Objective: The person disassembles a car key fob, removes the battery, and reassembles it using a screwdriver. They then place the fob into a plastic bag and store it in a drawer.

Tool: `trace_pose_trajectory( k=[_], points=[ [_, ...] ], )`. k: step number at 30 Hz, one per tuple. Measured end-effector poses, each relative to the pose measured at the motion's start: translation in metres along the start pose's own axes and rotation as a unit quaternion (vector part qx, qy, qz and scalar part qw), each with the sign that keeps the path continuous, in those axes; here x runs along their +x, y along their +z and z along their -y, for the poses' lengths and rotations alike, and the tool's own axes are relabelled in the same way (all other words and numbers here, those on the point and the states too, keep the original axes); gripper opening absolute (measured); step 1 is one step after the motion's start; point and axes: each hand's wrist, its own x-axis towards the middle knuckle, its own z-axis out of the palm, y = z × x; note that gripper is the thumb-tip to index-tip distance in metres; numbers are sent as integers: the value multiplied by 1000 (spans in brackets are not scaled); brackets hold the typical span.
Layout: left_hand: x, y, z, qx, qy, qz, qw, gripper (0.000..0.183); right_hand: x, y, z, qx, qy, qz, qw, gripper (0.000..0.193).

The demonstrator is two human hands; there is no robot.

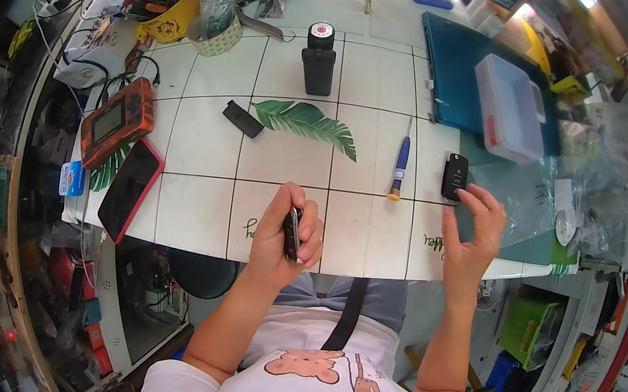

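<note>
Near the table's front edge, my left hand (284, 231) is closed round a dark car key fob (292, 236), which stands tilted on edge between thumb and fingers. My right hand (474, 231) is at the right, its thumb and fingers apart. Its fingertips are at the lower end of another black car key fob (455, 174), which lies flat with its buttons up; whether they touch it I cannot tell. Left of that fob lies a blue screwdriver (401, 164) with a yellow end cap. A small black plastic piece (243, 119) rests beside a printed green leaf (307, 123).
A black upright device (317, 71) stands at the table's back middle. At the left are an orange handheld device (117, 123) and a red-edged phone (130, 189). A clear plastic box (509, 106) sits on a teal case (451, 72) at the right, near plastic bags (619, 230).
</note>
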Motion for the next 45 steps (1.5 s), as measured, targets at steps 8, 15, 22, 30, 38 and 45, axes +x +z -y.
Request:
trace_pose_trajectory(
  k=[8,15,22,30,38,45],
  points=[
    [1,-17,5,-5,21,64,998,18,-2,16,-3,-27,-9,28,999,35],
    [5,-8,9,14,6,33,999,15,-4,20,-4,37,-29,24,999,31],
    [5,-6,6,15,-3,5,1000,13,48,-21,-38,-105,30,-72,991,36],
    [6,-10,5,0,-15,47,999,13,82,-14,-72,-44,49,-2,998,23],
    [4,-6,7,16,-26,31,999,11,79,-6,-33,-11,-24,-19,999,21],
    [4,-6,5,-6,-48,40,998,10,95,9,23,49,-132,-18,990,25]
  ],
)
